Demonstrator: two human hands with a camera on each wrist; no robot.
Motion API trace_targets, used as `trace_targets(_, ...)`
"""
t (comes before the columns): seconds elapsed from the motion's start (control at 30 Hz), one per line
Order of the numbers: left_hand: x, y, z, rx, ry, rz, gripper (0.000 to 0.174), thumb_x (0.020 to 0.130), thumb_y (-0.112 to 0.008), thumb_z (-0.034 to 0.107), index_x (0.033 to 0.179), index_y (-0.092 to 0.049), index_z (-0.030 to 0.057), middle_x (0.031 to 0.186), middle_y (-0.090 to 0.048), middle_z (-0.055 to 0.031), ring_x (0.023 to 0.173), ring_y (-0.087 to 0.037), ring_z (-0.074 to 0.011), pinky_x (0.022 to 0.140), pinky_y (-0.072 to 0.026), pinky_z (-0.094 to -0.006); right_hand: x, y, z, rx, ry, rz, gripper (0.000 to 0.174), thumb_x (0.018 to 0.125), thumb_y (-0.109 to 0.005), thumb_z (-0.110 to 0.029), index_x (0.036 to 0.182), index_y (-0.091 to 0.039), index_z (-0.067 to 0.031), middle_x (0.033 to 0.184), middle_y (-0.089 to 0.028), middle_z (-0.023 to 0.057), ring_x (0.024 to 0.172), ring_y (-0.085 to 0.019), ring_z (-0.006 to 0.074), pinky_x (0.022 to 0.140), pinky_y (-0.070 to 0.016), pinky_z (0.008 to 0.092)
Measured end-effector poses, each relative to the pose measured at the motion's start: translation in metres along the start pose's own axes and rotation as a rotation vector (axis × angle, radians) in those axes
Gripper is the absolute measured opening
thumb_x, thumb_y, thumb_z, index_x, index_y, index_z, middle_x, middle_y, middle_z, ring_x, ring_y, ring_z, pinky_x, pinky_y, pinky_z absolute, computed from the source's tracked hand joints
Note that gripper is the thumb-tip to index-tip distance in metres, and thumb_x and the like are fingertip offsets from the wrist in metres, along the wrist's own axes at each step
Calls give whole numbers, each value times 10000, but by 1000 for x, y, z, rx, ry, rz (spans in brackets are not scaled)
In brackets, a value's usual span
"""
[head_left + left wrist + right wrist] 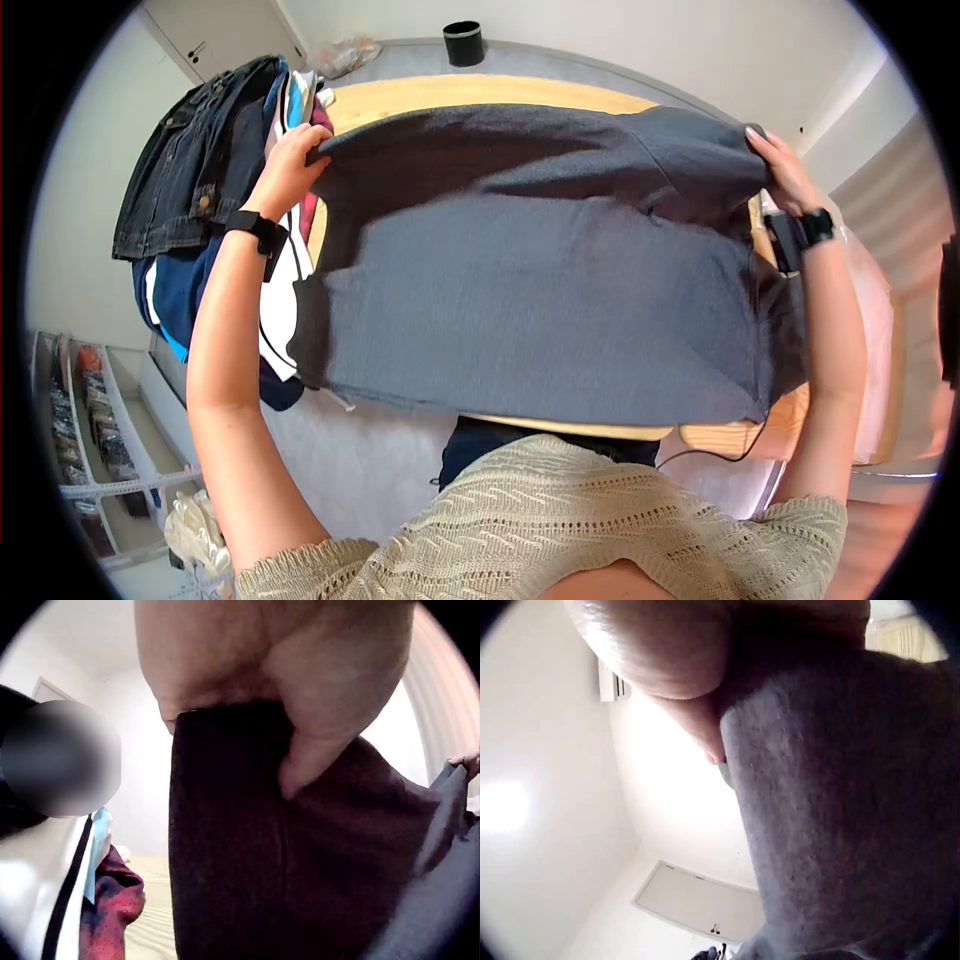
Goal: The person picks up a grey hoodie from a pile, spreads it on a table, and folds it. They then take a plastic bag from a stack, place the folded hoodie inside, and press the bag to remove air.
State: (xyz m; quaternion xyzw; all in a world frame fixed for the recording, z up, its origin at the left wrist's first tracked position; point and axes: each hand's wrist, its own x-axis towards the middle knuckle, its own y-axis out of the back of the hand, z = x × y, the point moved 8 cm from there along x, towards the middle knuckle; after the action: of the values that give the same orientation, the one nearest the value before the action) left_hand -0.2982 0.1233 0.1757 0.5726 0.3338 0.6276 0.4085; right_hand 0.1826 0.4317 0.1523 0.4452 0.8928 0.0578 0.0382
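Note:
A dark grey long garment, which looks like a sweatshirt [540, 300], is stretched sideways above the wooden table. Its far edge is lifted, and the near part spreads flat toward the body. My left hand [292, 165] grips the upper left corner; in the left wrist view the thumb [304, 769] presses on the dark cloth [232, 847]. At the opposite upper corner my right hand [788, 178] pinches the fabric, with the fingers partly hidden behind it. The right wrist view shows the cloth [817, 802] hanging from that hand in a fold.
Left of the garment is a heap of clothes with a black denim jacket [190, 150] on top. The wooden table [400, 93] shows beyond the garment. A black bin [463, 45] stands on the floor behind. Storage compartments [120, 400] are at lower left, and a black cable [735, 457] runs at lower right.

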Motion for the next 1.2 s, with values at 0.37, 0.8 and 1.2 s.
trace_targets(0.37, -106, -33, 25, -46, 115, -388, 539, 560, -414, -190, 1011, -607, 33, 952, -540, -149, 962, -510, -329, 866, -417, -360, -96, -12, 50, -758, -319, -253, 251, 822, -644, -230, 664, -630, -36, 597, -581, 6, 574, -515, 71, 544, -401, 223)
trace_targets(0.8, -54, 3, 75, -162, 41, -158, 401, 669, -427, -130, 1012, -582, 9, 1101, -530, -173, 1083, -501, -347, 945, -398, -368, 80, 3, 114, -999, -439, 153, 595, 846, -515, -524, 795, -646, 55, 720, -653, 169, 595, -640, 271, 564, -521, 379)
trace_targets(1.2, -50, 2, 77, -166, 72, -172, 365, 727, -439, -145, 1011, -591, 27, 1137, -531, -155, 1075, -522, -331, 895, -429, -338, 105, 19, 105, -1254, -28, 439, 299, 835, -455, -168, 816, -684, 23, 779, -653, 226, 791, -652, 350, 741, -503, 433)
